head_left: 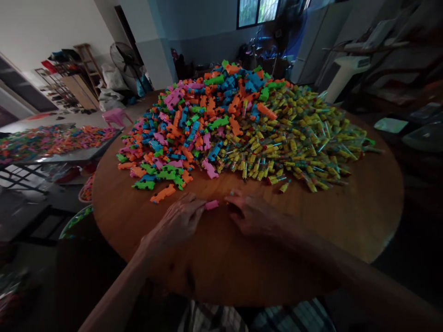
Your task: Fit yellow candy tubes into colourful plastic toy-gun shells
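My left hand [185,213] is closed on a small pink toy car [212,204] just above the near part of the round wooden table [277,258]. Across from it, my right hand [252,213] has its fingers pinched together near the car's free end; whatever they hold is too small to make out. Beyond my hands lies a heap of orange, blue, green and pink toy cars [194,122]. To its right, a pile of yellow tube-like pieces in clear wrapping [294,133] merges with the heap. A single orange toy car [163,193] rests near my left hand.
At left, a second table [58,158] carries more colourful pieces, with a pink stool [116,117] behind it. A tub of green pieces [76,220] stands below the round table's left edge. A standing fan [125,59] is by the wall.
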Demonstrator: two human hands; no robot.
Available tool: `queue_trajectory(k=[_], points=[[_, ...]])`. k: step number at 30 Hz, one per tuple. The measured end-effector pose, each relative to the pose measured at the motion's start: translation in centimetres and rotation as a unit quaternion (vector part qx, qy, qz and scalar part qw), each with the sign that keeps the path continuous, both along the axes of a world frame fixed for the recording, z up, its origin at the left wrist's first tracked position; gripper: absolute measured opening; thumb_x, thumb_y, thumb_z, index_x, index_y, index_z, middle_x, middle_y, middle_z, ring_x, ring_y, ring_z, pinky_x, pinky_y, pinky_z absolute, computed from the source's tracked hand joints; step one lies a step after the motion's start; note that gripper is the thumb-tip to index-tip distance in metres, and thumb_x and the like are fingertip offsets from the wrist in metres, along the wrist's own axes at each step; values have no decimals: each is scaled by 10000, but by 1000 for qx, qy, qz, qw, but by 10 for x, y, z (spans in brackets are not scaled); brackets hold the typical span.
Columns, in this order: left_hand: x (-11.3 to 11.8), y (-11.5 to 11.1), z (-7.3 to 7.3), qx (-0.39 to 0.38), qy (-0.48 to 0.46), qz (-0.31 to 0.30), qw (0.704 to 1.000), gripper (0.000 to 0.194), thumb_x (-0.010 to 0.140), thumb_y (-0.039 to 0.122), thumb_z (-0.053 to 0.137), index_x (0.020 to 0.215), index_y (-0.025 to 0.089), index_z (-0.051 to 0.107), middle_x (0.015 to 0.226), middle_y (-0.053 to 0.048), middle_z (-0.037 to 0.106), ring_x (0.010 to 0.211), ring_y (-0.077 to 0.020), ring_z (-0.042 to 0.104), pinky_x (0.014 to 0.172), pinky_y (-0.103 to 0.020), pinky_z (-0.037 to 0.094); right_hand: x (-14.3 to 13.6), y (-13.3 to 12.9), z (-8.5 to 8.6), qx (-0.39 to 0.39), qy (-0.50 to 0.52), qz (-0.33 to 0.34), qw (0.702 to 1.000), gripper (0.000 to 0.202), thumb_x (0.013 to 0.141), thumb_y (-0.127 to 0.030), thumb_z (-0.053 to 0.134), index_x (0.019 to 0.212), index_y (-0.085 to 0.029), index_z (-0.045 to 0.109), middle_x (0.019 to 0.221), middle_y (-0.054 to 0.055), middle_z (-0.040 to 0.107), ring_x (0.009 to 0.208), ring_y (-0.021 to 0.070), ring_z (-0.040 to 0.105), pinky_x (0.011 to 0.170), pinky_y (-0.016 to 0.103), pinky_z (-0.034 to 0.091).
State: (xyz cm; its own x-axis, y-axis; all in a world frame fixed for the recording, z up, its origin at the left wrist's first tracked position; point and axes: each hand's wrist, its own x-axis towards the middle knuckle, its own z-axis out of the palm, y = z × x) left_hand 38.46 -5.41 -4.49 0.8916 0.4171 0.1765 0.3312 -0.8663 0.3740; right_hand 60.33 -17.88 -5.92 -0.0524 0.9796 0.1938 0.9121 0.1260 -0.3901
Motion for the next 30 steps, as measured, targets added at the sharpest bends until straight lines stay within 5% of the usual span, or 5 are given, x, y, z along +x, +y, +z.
queue_trajectory(k=[3, 8, 18, 30], points=[[2, 3, -3, 17, -2, 21, 1000, 303, 1051, 215, 377, 978, 165, 667, 927, -67, 601, 890, -195, 564, 796, -336, 447, 3, 1, 4, -33, -73, 46, 996, 255, 881, -111, 535, 1062, -136, 712, 976, 121, 670, 849, 206, 613, 754, 312, 438], [6, 4, -13, 31, -34, 19, 999, 234, 1037, 333, 509, 1157, 173, 630, 1052, -75, 621, 1005, -217, 566, 867, -360, 468, 5, 11, 6, -17, -145, 15, 989, 259, 872, -90, 517, 1025, -164, 713, 1060, 127, 634, 700, 161, 537, 599, 311, 324], [9, 8, -20, 60, -35, 1, 998, 157, 1014, 206, 504, 1046, 176, 654, 916, -60, 564, 905, -208, 526, 743, -329, 408, -1, 17, -11, 28, -26, 58, 998, 306, 932, -117, 502, 1193, -123, 662, 1071, 115, 648, 939, 206, 598, 817, 319, 456], [12, 12, -23, 52, -72, -28, 996, 181, 1031, 211, 485, 1081, 165, 653, 907, -63, 564, 872, -194, 522, 760, -329, 433, 0, 25, -18, 24, -27, 30, 999, 269, 902, -120, 546, 1134, -166, 673, 1058, 115, 647, 920, 211, 606, 792, 309, 458]])
